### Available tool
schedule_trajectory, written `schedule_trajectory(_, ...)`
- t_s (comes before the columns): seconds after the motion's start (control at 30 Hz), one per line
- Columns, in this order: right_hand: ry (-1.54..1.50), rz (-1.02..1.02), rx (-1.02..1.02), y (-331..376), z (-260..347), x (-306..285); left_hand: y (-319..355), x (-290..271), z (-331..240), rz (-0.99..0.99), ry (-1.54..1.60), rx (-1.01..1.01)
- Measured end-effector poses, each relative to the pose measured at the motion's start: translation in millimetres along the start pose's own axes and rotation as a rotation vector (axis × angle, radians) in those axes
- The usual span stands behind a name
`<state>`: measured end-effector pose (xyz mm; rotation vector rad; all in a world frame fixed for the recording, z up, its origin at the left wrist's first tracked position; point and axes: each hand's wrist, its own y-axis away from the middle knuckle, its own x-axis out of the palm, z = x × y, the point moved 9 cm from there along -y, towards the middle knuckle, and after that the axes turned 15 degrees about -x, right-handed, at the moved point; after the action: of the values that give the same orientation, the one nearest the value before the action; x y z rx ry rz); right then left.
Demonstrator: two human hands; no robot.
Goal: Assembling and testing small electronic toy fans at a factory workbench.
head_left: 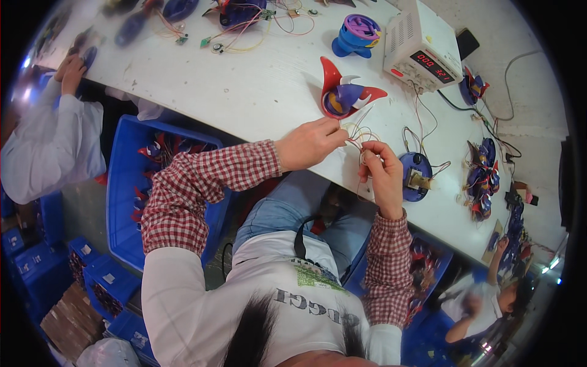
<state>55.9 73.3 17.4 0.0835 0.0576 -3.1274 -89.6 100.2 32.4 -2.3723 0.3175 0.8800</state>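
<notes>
Thin coloured wires (pixel 358 133) run between my two hands at the table's near edge. My left hand (pixel 313 144) is closed, its fingertips pinching the wires just below a red, purple and white plastic toy part (pixel 345 99). My right hand (pixel 384 174) pinches wire ends between thumb and forefinger; what exactly sits in the fingertips is too small to make out. Right of that hand lies a round dark-blue plastic housing (pixel 416 172) with a metallic component and wires on it.
A white power supply (pixel 422 49) with a red display stands at the back, beside a blue and purple round container (pixel 358 35). Blue bins (pixel 125 177) of toy parts flank my legs. More wired parts (pixel 482 177) lie at the right. Co-workers (pixel 55 140) sit left and right.
</notes>
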Motion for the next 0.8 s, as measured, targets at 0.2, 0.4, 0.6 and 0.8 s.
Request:
schedule_trajectory(0.2, 0.401, -0.030, -0.051, -3, 7, -20, -2, 2, 20, 0.103, 0.339, -0.260)
schedule_trajectory(0.4, 1.485, 0.185, -0.614, 16, 58, 19, -3, 11, 37, 0.240, 0.536, -0.421)
schedule_trajectory(0.6, 1.142, 0.071, -0.849, 2, 75, 43, -5, 11, 35, 0.284, 0.539, -0.420)
schedule_trajectory(0.8, 0.801, 0.168, -0.630, -21, 29, 57, 10, 14, 48, 0.273, 0.850, -0.693)
